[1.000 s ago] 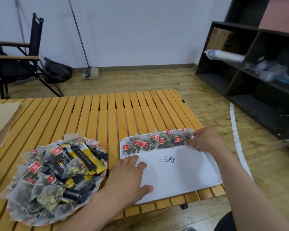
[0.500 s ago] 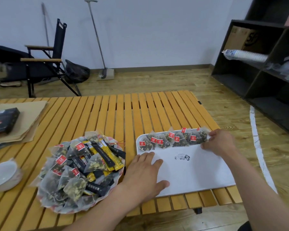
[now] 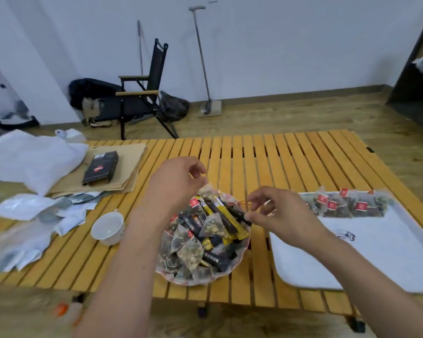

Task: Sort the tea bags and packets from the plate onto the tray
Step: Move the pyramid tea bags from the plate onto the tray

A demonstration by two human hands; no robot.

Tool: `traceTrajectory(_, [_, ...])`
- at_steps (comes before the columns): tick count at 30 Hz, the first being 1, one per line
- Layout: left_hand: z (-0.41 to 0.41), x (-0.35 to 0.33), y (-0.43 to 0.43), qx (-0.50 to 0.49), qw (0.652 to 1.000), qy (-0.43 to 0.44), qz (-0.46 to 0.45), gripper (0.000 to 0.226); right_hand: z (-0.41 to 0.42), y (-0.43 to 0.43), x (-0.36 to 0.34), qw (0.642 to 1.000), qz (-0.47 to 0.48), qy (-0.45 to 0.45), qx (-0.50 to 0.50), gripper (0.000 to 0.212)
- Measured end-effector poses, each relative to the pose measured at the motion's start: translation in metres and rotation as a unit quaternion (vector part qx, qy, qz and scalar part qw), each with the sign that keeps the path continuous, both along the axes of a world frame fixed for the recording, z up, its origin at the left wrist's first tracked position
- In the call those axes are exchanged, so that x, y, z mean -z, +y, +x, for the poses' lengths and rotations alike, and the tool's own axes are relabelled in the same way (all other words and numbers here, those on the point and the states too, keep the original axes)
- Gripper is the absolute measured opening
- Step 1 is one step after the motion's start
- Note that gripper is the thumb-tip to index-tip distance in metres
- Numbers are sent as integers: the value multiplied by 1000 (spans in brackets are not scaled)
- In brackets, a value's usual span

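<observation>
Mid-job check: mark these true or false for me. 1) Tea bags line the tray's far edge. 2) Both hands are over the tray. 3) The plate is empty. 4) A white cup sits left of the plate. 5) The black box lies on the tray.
1) True: tea bags line the far edge of the tray.
2) False: left hand and right hand are at the plate.
3) False: it is piled with packets.
4) True: cup.
5) False: box lies on brown paper, far left.
</observation>
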State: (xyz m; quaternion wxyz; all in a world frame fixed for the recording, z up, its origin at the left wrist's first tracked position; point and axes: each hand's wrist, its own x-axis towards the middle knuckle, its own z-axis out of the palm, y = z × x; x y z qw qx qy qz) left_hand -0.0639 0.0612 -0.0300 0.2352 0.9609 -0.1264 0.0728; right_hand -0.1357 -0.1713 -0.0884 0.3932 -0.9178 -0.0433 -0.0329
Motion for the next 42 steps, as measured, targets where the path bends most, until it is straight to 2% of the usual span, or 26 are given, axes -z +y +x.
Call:
traceTrajectory(3, [9,11,28,-17,997,53,50,24,9,31,12,998,-22,-15,-62,44])
traceTrajectory(5, [9,14,36,-3,994,97,57,30,14,42,21,993,-52,-27,-98,46])
traceTrajectory(7, [9,15,42,12,989,132,61,37,18,48,27,988,-84,-46,-121,41])
traceTrajectory(10, [9,18,44,25,985,158,59,50,20,52,28,981,-120,-80,-127,18])
traceTrajectory(12, [10,20,42,21,989,140,52,39,19,50,22,984,-96,-91,-116,6])
traceTrajectory(14, [11,17,40,16,993,109,42,22,17,42,10,991,-25,-93,-90,7])
traceTrajectory(17, [8,10,35,32,997,73,23,18,10,14,-18,996,58,-64,-30,7])
traceTrajectory(20, [3,2,21,45,997,57,39,17,-1,-31,-32,997,80,-5,6,8])
traceTrajectory(22, [0,-2,8,52,997,50,39,15,-7,-59,-25,997,52,38,36,9])
traceTrajectory(24, [-6,-5,-8,72,996,46,16,15,-11,-78,-9,994,-15,89,56,12])
traceTrajectory(27, [-18,1,-40,114,992,56,8,14,-13,-91,15,985,-98,136,46,15])
traceTrajectory(32, [-47,37,-91,181,978,71,81,20,-10,-83,20,989,-55,123,54,9])
traceTrajectory(34, [-50,47,-97,196,972,84,101,19,-11,-82,16,987,-44,136,67,17])
traceTrajectory(38, [-48,53,-98,186,970,88,130,20,-16,-82,15,974,-95,187,89,39])
traceTrajectory(42, [-46,52,-98,188,971,89,116,21,-13,-67,27,969,-136,174,110,32])
